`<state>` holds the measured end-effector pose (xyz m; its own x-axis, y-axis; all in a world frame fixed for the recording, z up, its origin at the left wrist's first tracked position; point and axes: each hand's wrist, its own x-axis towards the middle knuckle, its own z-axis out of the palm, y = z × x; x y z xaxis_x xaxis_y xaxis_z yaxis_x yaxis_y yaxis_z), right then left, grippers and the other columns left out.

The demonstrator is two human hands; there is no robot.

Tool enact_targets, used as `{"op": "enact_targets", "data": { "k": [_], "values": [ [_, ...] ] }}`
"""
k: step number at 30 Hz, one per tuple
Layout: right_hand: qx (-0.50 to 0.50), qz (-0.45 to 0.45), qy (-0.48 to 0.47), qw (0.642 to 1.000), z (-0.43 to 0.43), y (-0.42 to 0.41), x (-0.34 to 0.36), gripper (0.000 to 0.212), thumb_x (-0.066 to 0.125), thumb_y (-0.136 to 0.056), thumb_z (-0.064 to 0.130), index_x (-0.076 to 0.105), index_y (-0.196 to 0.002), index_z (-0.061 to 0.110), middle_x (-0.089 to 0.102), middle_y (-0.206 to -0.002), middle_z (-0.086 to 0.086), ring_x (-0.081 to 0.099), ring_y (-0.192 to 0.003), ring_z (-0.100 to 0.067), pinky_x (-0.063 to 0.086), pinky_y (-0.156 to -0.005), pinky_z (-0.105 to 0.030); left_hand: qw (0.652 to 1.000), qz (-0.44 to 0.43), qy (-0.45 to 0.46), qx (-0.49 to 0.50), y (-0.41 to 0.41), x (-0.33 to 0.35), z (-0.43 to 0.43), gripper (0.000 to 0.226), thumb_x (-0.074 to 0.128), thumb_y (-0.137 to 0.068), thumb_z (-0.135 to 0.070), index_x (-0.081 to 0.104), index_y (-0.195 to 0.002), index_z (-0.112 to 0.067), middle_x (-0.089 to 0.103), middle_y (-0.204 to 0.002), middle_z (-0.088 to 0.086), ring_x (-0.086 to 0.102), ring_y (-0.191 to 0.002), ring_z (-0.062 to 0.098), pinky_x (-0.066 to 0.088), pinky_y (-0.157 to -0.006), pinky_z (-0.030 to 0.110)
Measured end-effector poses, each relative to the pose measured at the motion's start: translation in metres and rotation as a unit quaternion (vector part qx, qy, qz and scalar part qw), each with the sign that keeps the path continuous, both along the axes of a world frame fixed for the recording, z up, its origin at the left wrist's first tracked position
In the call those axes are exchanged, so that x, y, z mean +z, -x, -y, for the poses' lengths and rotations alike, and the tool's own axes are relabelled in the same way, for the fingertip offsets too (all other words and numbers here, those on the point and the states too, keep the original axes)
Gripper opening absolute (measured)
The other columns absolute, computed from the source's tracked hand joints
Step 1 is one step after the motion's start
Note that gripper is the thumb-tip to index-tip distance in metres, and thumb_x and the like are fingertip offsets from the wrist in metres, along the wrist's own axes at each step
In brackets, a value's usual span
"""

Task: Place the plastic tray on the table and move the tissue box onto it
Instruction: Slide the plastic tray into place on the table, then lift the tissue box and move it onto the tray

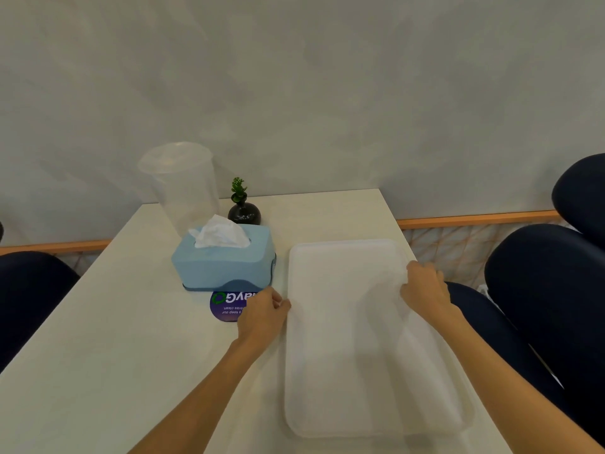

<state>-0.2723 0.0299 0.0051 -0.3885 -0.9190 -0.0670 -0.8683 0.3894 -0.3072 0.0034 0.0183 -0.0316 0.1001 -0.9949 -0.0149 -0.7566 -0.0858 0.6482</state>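
A white plastic tray (347,348) lies flat on the right half of the white table (124,339), its long side running away from me. My left hand (262,314) pinches the tray's left rim and my right hand (425,286) grips its right rim near the far corner. A light blue tissue box (226,260) with a white tissue sticking out of its top stands on the table just left of the tray, apart from it and beyond my left hand.
A tall clear plastic cup (183,188) with a lid stands behind the tissue box. A small black vase (244,213) with a green sprig sits beside it. A round purple sticker (226,306) lies under my left hand. Dark chairs (540,290) stand to the right and left.
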Motion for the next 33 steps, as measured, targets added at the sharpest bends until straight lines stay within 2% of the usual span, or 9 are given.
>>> {"op": "enact_targets", "data": {
  "k": [5,9,15,18,20,23,25,30,33],
  "values": [
    [0.098,0.078,0.021,0.992,0.025,-0.052,0.016,0.039,0.049,-0.09,0.008,0.047,-0.129,0.003,0.047,-0.127,-0.022,0.049,-0.114,-0.038,0.045,-0.097,-0.042,0.994,-0.019,0.109,0.013,-0.033,0.035,-0.004,0.012,0.061,-0.086,-0.036,0.061,-0.08,-0.025,0.061,-0.072,-0.015,0.059,-0.068,0.006,0.041,-0.054,0.024],
    [0.171,0.175,0.028,0.969,0.047,-0.102,0.024,0.042,0.046,-0.093,0.009,0.045,-0.135,0.005,0.048,-0.131,-0.022,0.049,-0.12,-0.035,0.042,-0.098,-0.035,0.979,-0.052,0.189,0.061,-0.07,0.067,0.012,0.018,0.055,-0.087,-0.041,0.063,-0.086,-0.025,0.067,-0.08,-0.007,0.064,-0.068,0.011,0.043,-0.053,0.023],
    [0.192,0.286,0.042,0.938,0.068,-0.154,0.037,0.043,0.041,-0.097,0.017,0.041,-0.139,0.005,0.049,-0.14,-0.018,0.048,-0.126,-0.031,0.041,-0.104,-0.036,0.934,-0.161,0.241,0.207,-0.123,0.088,0.06,0.024,0.05,-0.084,-0.033,0.063,-0.096,-0.016,0.07,-0.097,0.008,0.066,-0.09,0.031,0.055,-0.082,0.047],
    [0.175,0.335,0.019,0.926,0.076,-0.18,0.03,0.049,0.042,-0.097,0.025,0.035,-0.143,0.008,0.045,-0.144,-0.016,0.047,-0.128,-0.03,0.04,-0.103,-0.036,0.903,-0.246,0.182,0.301,-0.151,0.074,0.081,0.029,0.051,-0.086,-0.028,0.061,-0.106,-0.01,0.067,-0.108,0.013,0.064,-0.096,0.03,0.054,-0.086,0.044],
    [0.173,0.35,0.005,0.92,0.081,-0.191,0.023,0.054,0.043,-0.096,0.032,0.032,-0.143,0.006,0.045,-0.144,-0.015,0.048,-0.126,-0.029,0.042,-0.095,-0.034,0.894,-0.282,0.092,0.335,-0.161,0.064,0.093,0.041,0.05,-0.089,-0.036,0.057,-0.119,-0.009,0.062,-0.12,0.014,0.059,-0.106,0.03,0.05,-0.091,0.042],
    [0.149,0.389,-0.022,0.909,0.088,-0.202,0.011,0.062,0.044,-0.093,0.045,0.035,-0.14,0.006,0.047,-0.141,-0.013,0.051,-0.113,-0.024,0.039,-0.08,-0.028,0.902,-0.296,-0.027,0.313,-0.166,0.05,0.099,0.062,0.043,-0.09,-0.052,0.047,-0.135,-0.01,0.052,-0.137,0.012,0.049,-0.122,0.031,0.039,-0.104,0.045],
    [0.124,0.429,-0.04,0.894,0.093,-0.207,0.003,0.064,0.046,-0.089,0.051,0.04,-0.136,0.008,0.053,-0.136,-0.011,0.052,-0.101,-0.019,0.043,-0.077,-0.03,0.906,-0.313,-0.07,0.276,-0.165,0.04,0.096,0.068,0.038,-0.09,-0.059,0.042,-0.14,-0.013,0.047,-0.143,0.009,0.047,-0.125,0.03,0.036,-0.103,0.043],
    [0.084,0.488,-0.052,0.867,0.103,-0.212,-0.007,0.064,0.048,-0.083,0.054,0.05,-0.127,0.008,0.061,-0.122,-0.011,0.06,-0.105,-0.027,0.053,-0.088,-0.04,0.914,-0.321,-0.093,0.232,-0.154,0.021,0.089,0.068,0.037,-0.089,-0.063,0.048,-0.135,-0.014,0.055,-0.123,0.005,0.051,-0.1,0.023,0.036,-0.083,0.032],
    [0.074,0.522,-0.06,0.847,0.105,-0.218,-0.009,0.058,0.049,-0.083,0.049,0.048,-0.125,0.008,0.062,-0.113,-0.008,0.062,-0.097,-0.025,0.054,-0.075,-0.035,0.91,-0.333,-0.076,0.235,-0.15,0.017,0.09,0.062,0.036,-0.091,-0.061,0.045,-0.137,-0.02,0.052,-0.118,0.001,0.049,-0.1,0.02,0.036,-0.083,0.033]
  ]
}}
